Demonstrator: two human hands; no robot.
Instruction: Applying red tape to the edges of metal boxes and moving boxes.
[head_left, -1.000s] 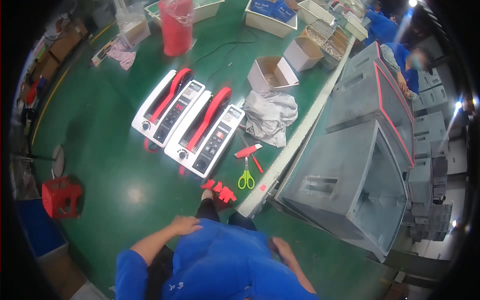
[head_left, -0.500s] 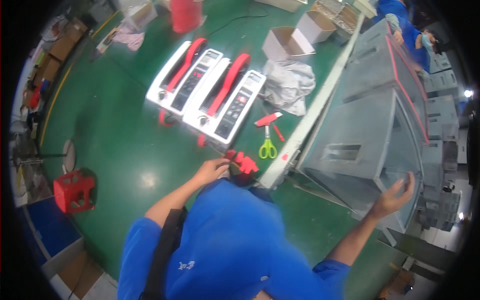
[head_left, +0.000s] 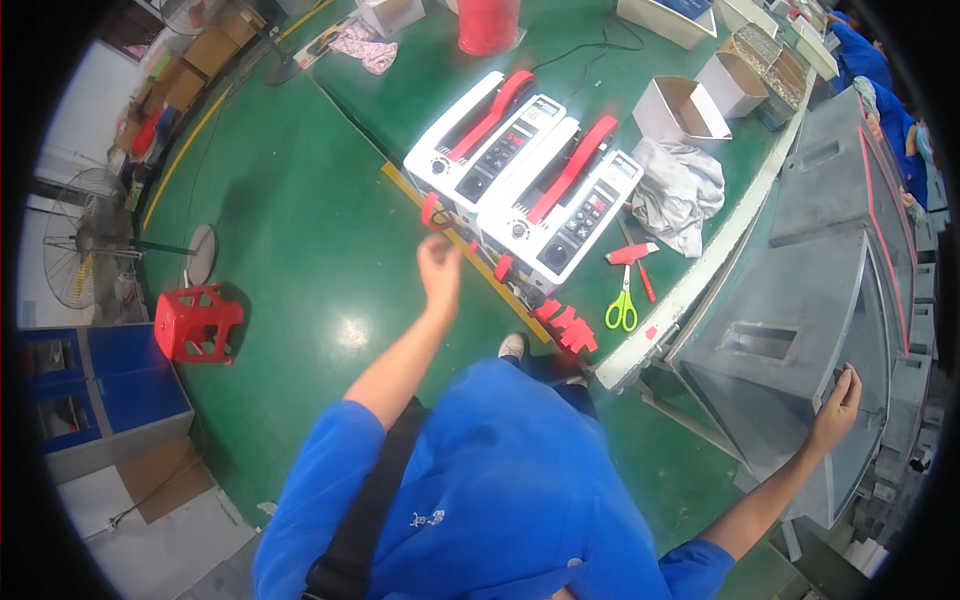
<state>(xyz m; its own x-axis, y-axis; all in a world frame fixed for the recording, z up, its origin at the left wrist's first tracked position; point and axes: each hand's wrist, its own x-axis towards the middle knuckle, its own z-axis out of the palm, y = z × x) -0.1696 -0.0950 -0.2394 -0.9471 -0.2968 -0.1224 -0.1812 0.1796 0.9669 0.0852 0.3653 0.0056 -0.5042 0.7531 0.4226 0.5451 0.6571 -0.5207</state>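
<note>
My left hand (head_left: 440, 272) is in the air just below a short red tape end (head_left: 431, 210) on the left tape dispenser (head_left: 485, 140). Its fingers are loosely bent, and I make out nothing in them. A second white dispenser (head_left: 560, 210) stands alongside, with a red roll on top and a red tape end at its front. Over at the right, my right hand (head_left: 843, 400) has its fingers and thumb closed at the front edge of a grey metal box (head_left: 700, 345), which has a rectangular cutout. Several cut red tape pieces (head_left: 568, 328) hang at the table's near corner.
Green-handled scissors (head_left: 621, 311), a red-handled cutter (head_left: 632, 254) and a grey cloth (head_left: 680, 190) lie right of the dispensers. Behind them stand open cardboard boxes (head_left: 682, 108). A pale rail (head_left: 700, 295) runs beside the grey boxes. At left are a red stool (head_left: 200, 322) and a fan (head_left: 85, 240).
My left hand has left the cut tape pieces and moved up and left to the left dispenser's front. My right hand's fingers have closed in at the box edge. The view has shifted left.
</note>
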